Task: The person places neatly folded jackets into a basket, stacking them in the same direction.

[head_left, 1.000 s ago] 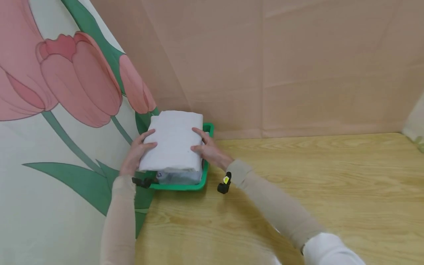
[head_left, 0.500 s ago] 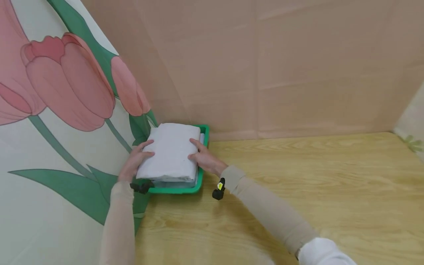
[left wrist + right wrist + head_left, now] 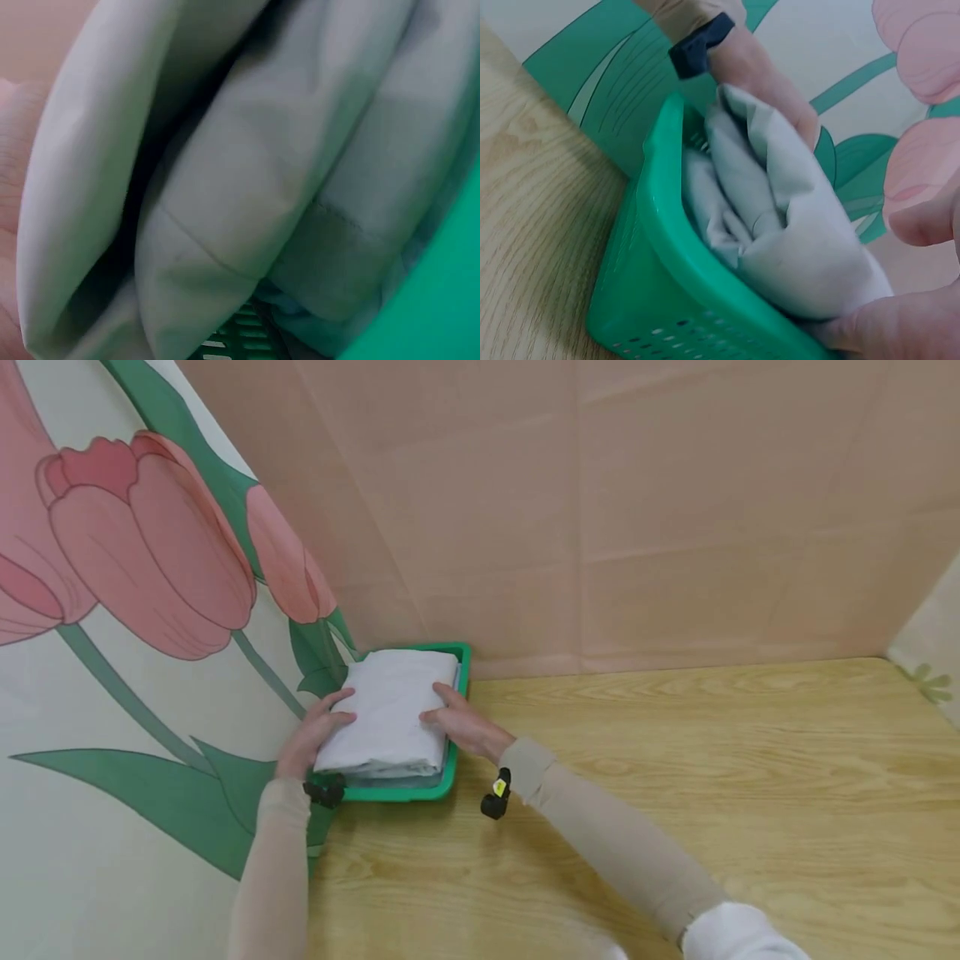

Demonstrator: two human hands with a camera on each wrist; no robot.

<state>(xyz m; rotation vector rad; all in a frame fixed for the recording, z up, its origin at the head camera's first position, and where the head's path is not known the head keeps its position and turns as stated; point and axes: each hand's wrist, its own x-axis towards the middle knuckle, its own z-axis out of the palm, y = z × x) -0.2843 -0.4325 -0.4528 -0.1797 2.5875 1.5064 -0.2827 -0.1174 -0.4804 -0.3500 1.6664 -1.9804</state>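
Note:
A folded white cloth (image 3: 392, 714) lies in a green plastic basket (image 3: 420, 794), on top of other folded greyish cloth. My left hand (image 3: 306, 739) grips its left side, thumb and forefinger on the top face. From the opposite side my right hand (image 3: 468, 727) holds it the same way, its other fingers down by the edge. The right wrist view shows the stacked folds (image 3: 802, 247) standing above the basket's rim (image 3: 671, 232). In the left wrist view, thick folds (image 3: 232, 165) fill most of the picture, with the green basket wall (image 3: 431, 300) close beside them.
The basket stands on a wood-grain table (image 3: 675, 777), in the back left corner. A tulip-printed panel (image 3: 150, 693) borders it on the left, and a pinkish-beige cloth backdrop (image 3: 675, 527) hangs behind. Each wrist wears a small black camera (image 3: 495, 795).
Both hands have lowered the folded white cloth into the basket, and it sits deeper against the cloth beneath. In the last half second it moved only slightly.

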